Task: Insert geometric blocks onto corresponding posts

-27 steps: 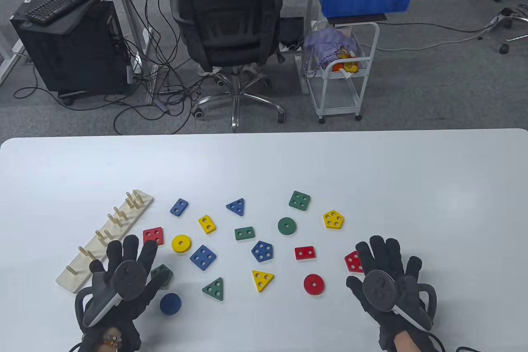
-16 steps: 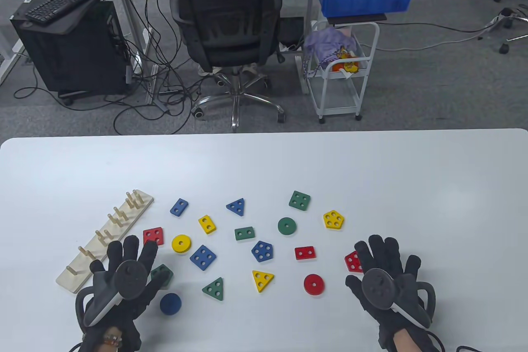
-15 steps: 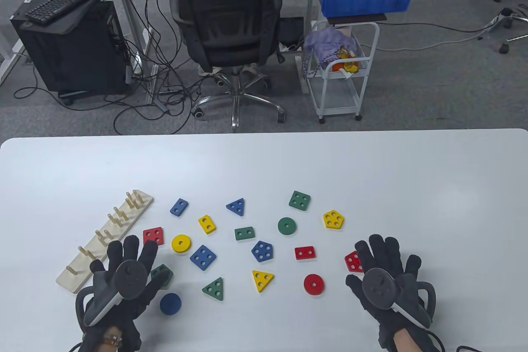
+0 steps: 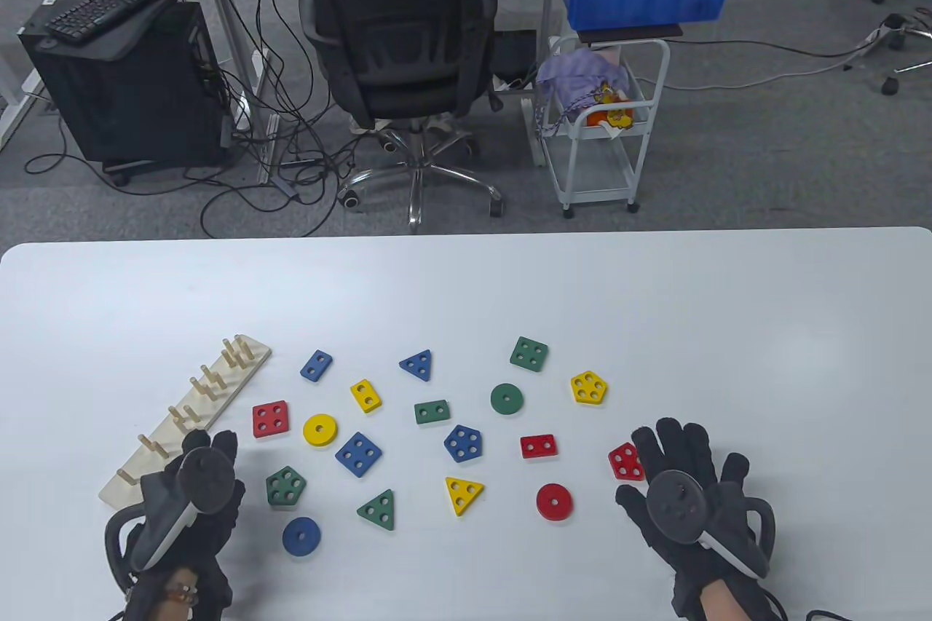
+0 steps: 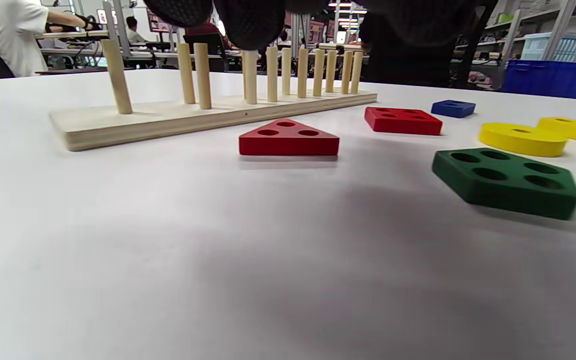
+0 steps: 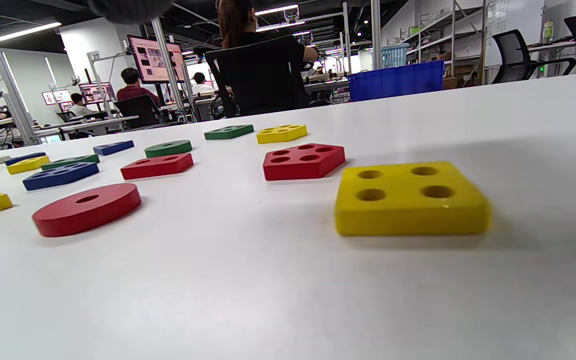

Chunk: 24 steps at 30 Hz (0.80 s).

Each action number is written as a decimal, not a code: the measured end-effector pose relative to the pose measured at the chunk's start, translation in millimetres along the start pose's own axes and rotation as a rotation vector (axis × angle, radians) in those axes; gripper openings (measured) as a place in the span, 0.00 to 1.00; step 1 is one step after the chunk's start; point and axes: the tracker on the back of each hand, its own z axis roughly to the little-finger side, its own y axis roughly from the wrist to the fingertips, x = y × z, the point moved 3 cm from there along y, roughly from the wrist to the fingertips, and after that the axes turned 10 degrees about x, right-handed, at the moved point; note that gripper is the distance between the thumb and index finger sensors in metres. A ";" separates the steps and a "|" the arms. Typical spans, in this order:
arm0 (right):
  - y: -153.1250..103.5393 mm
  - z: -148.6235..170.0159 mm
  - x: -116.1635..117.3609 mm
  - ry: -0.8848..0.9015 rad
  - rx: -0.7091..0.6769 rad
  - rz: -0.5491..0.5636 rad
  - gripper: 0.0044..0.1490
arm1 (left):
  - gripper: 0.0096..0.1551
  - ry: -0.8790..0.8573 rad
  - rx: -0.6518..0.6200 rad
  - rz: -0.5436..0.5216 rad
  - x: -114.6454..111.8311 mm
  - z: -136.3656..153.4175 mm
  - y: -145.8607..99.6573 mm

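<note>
Leftward and back, the left hand (image 4: 200,497) has uncovered the green pentagon (image 4: 285,486); both hands lie flat, holding nothing.

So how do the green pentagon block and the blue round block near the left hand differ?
The green pentagon block has five sides and five holes; the blue round block is a disc with one centre hole. The pentagon lies farther from the table's near edge than the disc. Both lie flat, untouched.

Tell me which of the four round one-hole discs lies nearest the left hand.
The blue disc, just right of the left hand near the table's front edge. The yellow, green and red discs all lie farther off.
</note>
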 end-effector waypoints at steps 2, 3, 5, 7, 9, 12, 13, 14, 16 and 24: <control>-1.9 -2.0 -2.4 0.002 -0.012 0.004 0.47 | 0.36 0.012 0.010 0.005 0.3 1.5 2.0; -2.6 -2.8 -3.2 0.004 -0.017 0.005 0.46 | 0.36 0.026 0.012 0.020 -1.3 1.7 3.6; -4.1 -4.4 -4.2 0.004 -0.027 0.005 0.46 | 0.35 0.067 0.015 0.047 -8.9 0.4 9.9; -4.4 -5.7 -3.4 0.003 -0.034 -0.001 0.46 | 0.34 0.155 0.054 0.050 -19.8 -1.1 16.8; -4.4 -6.7 -2.2 -0.005 -0.036 -0.012 0.46 | 0.35 0.252 0.098 0.022 -24.1 -2.2 20.9; -4.9 -7.4 -2.6 -0.007 -0.040 -0.013 0.46 | 0.38 0.262 0.141 -0.013 -22.5 -3.3 23.2; -5.2 -7.6 -2.9 -0.005 -0.041 -0.012 0.46 | 0.38 0.254 0.139 -0.004 -22.6 -4.0 24.9; -5.2 -7.7 -2.9 -0.003 -0.042 -0.012 0.46 | 0.38 0.242 0.131 0.004 -22.9 -5.0 27.1; -5.0 -7.7 -2.2 -0.007 -0.039 -0.014 0.45 | 0.37 0.234 0.137 0.030 -24.4 -6.3 31.7; -4.8 -7.2 0.0 -0.009 -0.032 -0.033 0.45 | 0.33 0.261 0.099 0.066 -25.5 -10.6 36.7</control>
